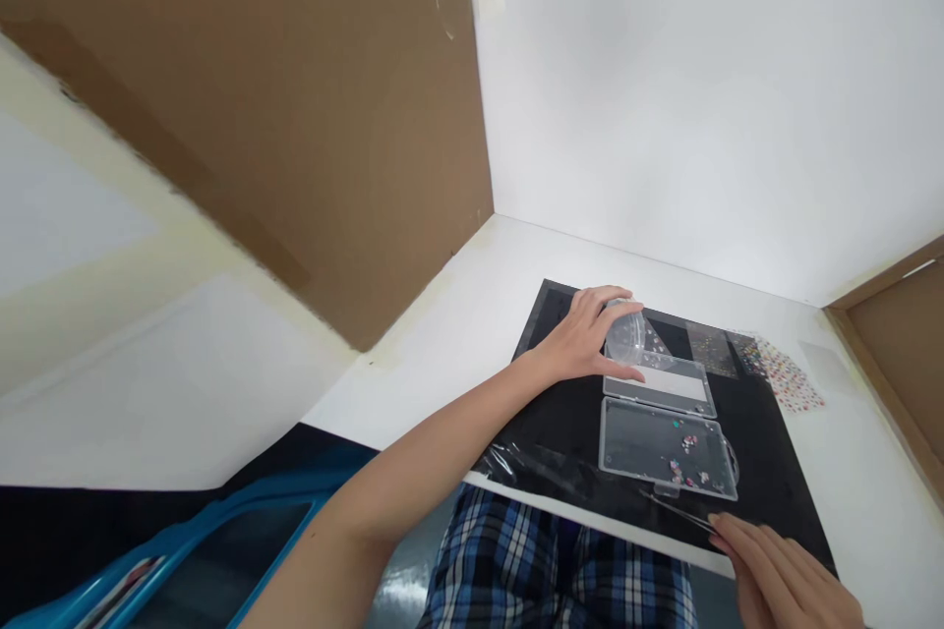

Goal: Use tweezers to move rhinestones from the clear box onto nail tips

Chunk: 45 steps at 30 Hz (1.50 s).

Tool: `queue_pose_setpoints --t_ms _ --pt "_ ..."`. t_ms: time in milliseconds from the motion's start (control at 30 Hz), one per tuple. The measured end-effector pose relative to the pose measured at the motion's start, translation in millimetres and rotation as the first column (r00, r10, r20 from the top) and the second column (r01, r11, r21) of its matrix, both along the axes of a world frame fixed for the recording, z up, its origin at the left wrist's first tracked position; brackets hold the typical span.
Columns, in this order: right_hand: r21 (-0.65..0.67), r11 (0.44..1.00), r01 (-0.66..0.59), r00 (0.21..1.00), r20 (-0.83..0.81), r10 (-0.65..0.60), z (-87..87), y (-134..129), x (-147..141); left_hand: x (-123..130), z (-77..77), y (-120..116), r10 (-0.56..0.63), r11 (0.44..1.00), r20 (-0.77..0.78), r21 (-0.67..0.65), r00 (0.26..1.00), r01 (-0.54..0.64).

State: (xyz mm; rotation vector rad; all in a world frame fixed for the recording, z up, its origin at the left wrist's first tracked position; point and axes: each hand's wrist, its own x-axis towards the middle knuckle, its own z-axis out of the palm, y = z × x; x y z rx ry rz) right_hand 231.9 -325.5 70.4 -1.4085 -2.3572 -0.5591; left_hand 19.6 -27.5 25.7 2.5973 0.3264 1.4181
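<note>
My left hand (594, 332) has its thumb and fingers around a round clear plastic container (625, 336), tilted above the far half of an open case. That flat clear case (612, 447) lies hinged open on a black mat (560, 413). A white strip (675, 384) lies in its far half. Small colourful gems (677, 470) are scattered in the near half. Near the mat's front edge, my right hand (786, 570) pinches thin metal tweezers (682, 514), whose tips point left, just short of the case. Whether the tips hold anything is too small to tell.
Clear sheets dotted with small coloured stickers (788, 373) lie at the mat's back right. Crumpled clear plastic (516, 462) sits along its front left edge. A brown board (398, 167) stands at the left, a white wall behind, and a blue chair (295, 491) below left.
</note>
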Motion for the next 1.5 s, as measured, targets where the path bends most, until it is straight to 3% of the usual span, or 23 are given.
queue_pose_setpoints --t_ms 167,567,800,1200,1333,1500 --pt "0.06 0.998 0.002 0.996 -0.084 0.003 8.7 17.2 -13.4 0.5 -2.5 0.3 0.007 1.0 -0.037 -0.025 0.999 -0.008" --pt "0.036 0.999 0.032 0.982 -0.188 -0.024 -1.0 19.0 -12.4 1.2 -3.5 -0.6 0.019 0.999 -0.05 -0.044 0.999 -0.021" --pt "0.072 0.994 0.087 0.983 -0.165 -0.074 3.9 23.4 -15.6 2.0 -4.0 -0.7 0.051 0.995 -0.107 -0.085 0.993 -0.06" --pt "0.051 0.998 0.043 0.998 -0.051 -0.04 26.1 24.9 -18.7 2.4 -4.8 0.4 0.015 0.998 -0.076 -0.053 0.997 -0.019" --pt "-0.033 0.999 0.043 0.997 -0.066 -0.046 21.9 25.5 -13.6 2.3 -3.6 0.4 0.021 0.996 -0.123 -0.082 0.992 -0.031" --pt "-0.184 0.979 0.083 0.985 -0.133 -0.108 1.5 16.1 7.5 1.2 -0.3 -1.3 0.018 0.997 -0.116 -0.072 0.993 -0.026"
